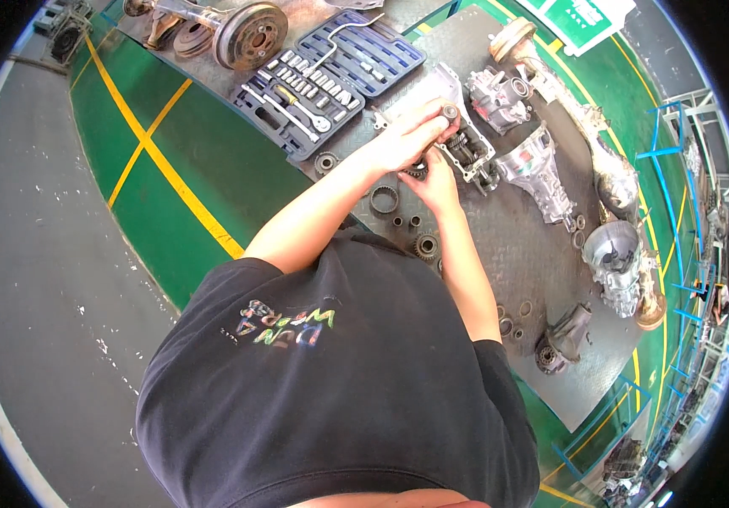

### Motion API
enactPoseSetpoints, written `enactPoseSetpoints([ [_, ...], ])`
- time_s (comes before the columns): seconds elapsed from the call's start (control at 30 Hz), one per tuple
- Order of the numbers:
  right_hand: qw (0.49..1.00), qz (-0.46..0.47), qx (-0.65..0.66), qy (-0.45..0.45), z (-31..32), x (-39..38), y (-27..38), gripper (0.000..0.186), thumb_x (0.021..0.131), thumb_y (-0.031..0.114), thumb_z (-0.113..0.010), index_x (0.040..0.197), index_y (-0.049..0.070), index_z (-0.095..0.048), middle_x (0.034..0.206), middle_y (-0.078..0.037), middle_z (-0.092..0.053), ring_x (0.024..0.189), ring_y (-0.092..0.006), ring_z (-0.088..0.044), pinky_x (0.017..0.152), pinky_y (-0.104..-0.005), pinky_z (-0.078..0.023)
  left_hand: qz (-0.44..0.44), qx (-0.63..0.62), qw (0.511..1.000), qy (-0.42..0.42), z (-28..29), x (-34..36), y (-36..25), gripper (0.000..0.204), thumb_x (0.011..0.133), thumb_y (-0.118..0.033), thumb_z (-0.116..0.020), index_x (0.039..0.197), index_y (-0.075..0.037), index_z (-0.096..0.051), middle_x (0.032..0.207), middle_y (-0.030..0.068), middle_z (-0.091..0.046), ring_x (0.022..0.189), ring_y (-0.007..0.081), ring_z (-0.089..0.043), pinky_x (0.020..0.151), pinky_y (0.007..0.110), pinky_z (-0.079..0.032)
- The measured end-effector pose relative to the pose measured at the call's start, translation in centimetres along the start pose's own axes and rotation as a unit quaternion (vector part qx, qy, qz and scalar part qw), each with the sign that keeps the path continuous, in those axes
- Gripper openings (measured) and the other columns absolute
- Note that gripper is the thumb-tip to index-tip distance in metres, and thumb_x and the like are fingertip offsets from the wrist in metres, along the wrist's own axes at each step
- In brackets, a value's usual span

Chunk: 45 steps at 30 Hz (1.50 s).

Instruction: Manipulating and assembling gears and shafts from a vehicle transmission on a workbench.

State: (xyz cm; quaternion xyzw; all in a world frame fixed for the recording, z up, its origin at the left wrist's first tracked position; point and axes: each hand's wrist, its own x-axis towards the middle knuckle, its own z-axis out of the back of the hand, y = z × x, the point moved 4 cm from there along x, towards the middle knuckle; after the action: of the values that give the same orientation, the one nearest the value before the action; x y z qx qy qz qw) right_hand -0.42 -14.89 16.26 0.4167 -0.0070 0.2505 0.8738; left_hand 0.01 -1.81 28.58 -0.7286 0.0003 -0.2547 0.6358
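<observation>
My left hand (415, 137) is closed around a metal gear shaft (449, 112), whose round end sticks out past the fingers. Below it, my right hand (437, 184) has its fingers curled at the shaft's lower part, where a toothed gear (416, 171) partly shows. Most of the shaft is hidden by the hands. Right beside them lies an opened gearbox housing (489, 151) with gears (464, 148) inside. Closer to me on the metal table are a wide ring (384, 199), a gear (425, 246) and small bushings.
An open blue socket set case (297, 152) lies left of the housing, a bent bar across its lid. Other gearbox castings (538, 169) stand to the right, near a long axle (584, 127). A rusty brake drum (251, 35) sits at the far left. Another casting (563, 340) lies near right.
</observation>
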Motion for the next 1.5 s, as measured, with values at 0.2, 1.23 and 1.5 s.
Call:
enactPoseSetpoints([
  [0.2, 0.994, -0.071, -0.059, -0.057, -0.3, 0.0, 1.3, 0.074, 0.065, 0.033, -0.091, 0.125, 0.000, -0.061, 0.114, -0.016, -0.069, 0.110, -0.0346, -0.064, 0.096, -0.0447, -0.051, -0.018, 0.036, 0.997, -0.064, 0.0, 0.2, 0.0, 0.020, 0.103, -0.016, -0.047, 0.104, 0.000, -0.060, 0.088, 0.0052, -0.053, 0.080, 0.0153, -0.051, 0.074, 0.032, -0.045],
  [1.23, 0.998, -0.009, 0.028, 0.053, -0.4, 1.5, -0.9, 0.066, 0.062, 0.014, -0.085, 0.123, 0.005, -0.061, 0.120, -0.018, -0.066, 0.117, -0.0367, -0.061, 0.102, -0.0453, -0.048, -0.016, 0.031, 0.999, -0.008, 0.8, 0.4, 1.0, 0.022, 0.109, -0.021, -0.041, 0.113, -0.003, -0.053, 0.093, 0.0019, -0.050, 0.084, 0.0110, -0.044, 0.079, 0.026, -0.041],
  [1.5, 0.993, -0.036, 0.098, 0.063, -0.8, 1.2, -1.9, 0.065, 0.063, 0.015, -0.084, 0.123, 0.005, -0.062, 0.122, -0.018, -0.066, 0.121, -0.0350, -0.061, 0.104, -0.0424, -0.048, -0.038, 0.053, 0.998, -0.005, 0.0, 0.4, 0.7, 0.020, 0.108, -0.020, -0.040, 0.106, -0.004, -0.052, 0.091, 0.0014, -0.048, 0.083, 0.0116, -0.044, 0.077, 0.028, -0.041],
])
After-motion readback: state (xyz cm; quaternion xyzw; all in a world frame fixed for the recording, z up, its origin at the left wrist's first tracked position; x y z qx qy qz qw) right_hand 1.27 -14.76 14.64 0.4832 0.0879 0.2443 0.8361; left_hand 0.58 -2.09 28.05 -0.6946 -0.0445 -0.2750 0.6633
